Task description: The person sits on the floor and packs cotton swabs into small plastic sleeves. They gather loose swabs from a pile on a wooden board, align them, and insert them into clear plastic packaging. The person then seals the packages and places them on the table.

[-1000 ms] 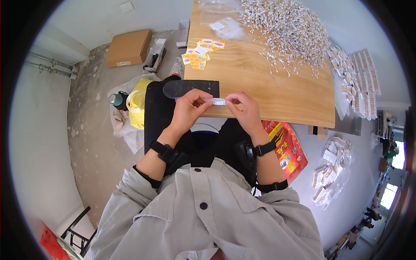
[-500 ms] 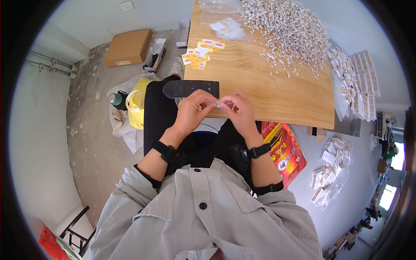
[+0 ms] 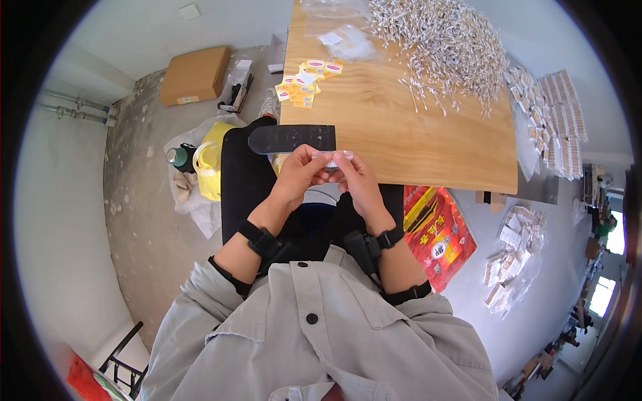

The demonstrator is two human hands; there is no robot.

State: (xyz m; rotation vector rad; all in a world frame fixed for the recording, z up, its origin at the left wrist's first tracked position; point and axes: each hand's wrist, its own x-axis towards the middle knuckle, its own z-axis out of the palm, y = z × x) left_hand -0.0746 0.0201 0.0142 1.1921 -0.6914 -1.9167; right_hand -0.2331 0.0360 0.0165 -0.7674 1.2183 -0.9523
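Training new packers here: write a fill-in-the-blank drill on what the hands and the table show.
1. Both hands, left hand and right hand, hold one small clear ____.
2. The heap of white sticks lies on the ____ table.
3. The labels near the table's left edge are mostly ____.

Missing words: packet; wooden; yellow

Looks like a small packing workroom, makeshift and bare. Rough, stained concrete floor (image 3: 144, 220) at 9 o'clock, exposed pipes (image 3: 73, 107) along a plain wall at 10. A wooden bench (image 3: 414, 127) at 12, heaped with a mass of small white sticks (image 3: 448, 47) and a cluster of yellow labels (image 3: 304, 80). A cardboard box (image 3: 194, 75) on the floor at 11, stacks of small packets (image 3: 558, 113) at 2 and more (image 3: 511, 257) at 4, a red printed bag (image 3: 438, 234) beside them.
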